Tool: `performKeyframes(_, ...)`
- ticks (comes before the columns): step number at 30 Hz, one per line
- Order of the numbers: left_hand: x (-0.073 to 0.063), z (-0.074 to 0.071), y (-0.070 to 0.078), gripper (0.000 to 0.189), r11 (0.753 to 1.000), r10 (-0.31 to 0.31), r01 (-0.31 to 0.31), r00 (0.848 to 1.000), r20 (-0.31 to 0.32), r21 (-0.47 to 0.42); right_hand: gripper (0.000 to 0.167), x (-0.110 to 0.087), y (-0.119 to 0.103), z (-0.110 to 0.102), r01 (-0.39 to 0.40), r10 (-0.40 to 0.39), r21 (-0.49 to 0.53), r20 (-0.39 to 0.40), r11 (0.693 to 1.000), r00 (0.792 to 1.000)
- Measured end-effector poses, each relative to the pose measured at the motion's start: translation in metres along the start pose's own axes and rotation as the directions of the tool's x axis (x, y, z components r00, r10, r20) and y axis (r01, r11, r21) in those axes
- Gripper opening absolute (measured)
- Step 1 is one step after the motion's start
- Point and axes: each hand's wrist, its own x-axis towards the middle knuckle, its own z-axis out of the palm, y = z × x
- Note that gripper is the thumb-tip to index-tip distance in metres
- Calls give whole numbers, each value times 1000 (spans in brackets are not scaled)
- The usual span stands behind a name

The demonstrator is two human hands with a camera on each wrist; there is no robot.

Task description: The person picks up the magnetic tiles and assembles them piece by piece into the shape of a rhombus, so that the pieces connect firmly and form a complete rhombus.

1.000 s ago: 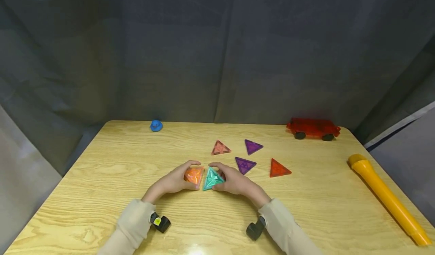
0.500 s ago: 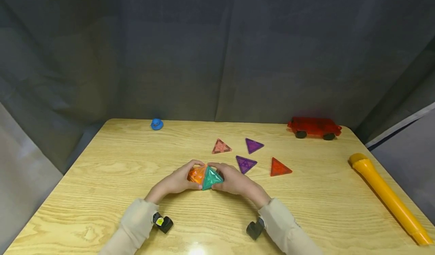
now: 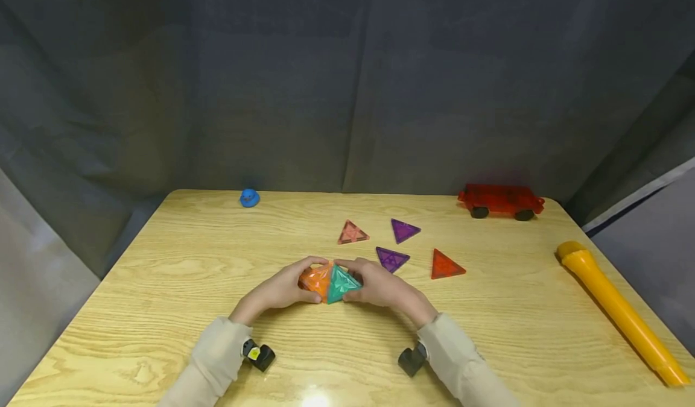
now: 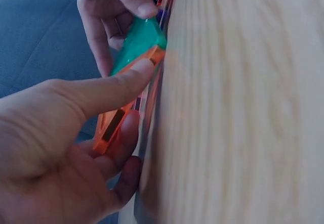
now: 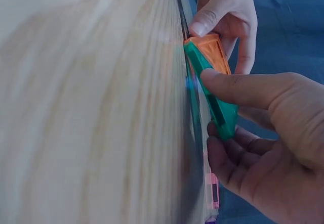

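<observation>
At the middle of the table, an orange triangular magnetic tile [image 3: 317, 280] and a green triangular magnetic tile [image 3: 341, 284] meet along one edge, both tilted up from the wood. My left hand [image 3: 284, 286] holds the orange tile between thumb and fingers. My right hand [image 3: 377, 285] pinches the green tile the same way. In the left wrist view, the thumb lies along the edge of the orange tile [image 4: 109, 128]. The right wrist view has my thumb on the green tile [image 5: 217, 107], with the fingers curled under it.
Beyond the hands lie a pink triangular tile [image 3: 353, 233], a purple tile [image 3: 404, 230], another purple tile [image 3: 391, 258] and a red tile [image 3: 446, 265]. A blue toy duck [image 3: 249, 198] and a red toy car [image 3: 501, 202] stand at the back. A yellow tube [image 3: 621, 310] lies at right.
The orange and green tiles came together from a small gap until their edges met. Over the last half second both hands shifted only slightly, still holding the tiles.
</observation>
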Motion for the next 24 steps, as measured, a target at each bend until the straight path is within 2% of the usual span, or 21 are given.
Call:
performKeyframes(12,-2,-4,1,64,1000,-27,26,999,42,14,52,1,3,1,0,1,-6,39,1000,999)
performKeyframes(20,-3,-6,2,63,999,-46,48,994,97,-21,50,-1,2,3,-20,22,-24,58,1000,998)
performKeyframes(24,-2,-4,1,63,998,-43,47,994,100,-37,51,-2,3,3,-27,28,-12,62,1000,998)
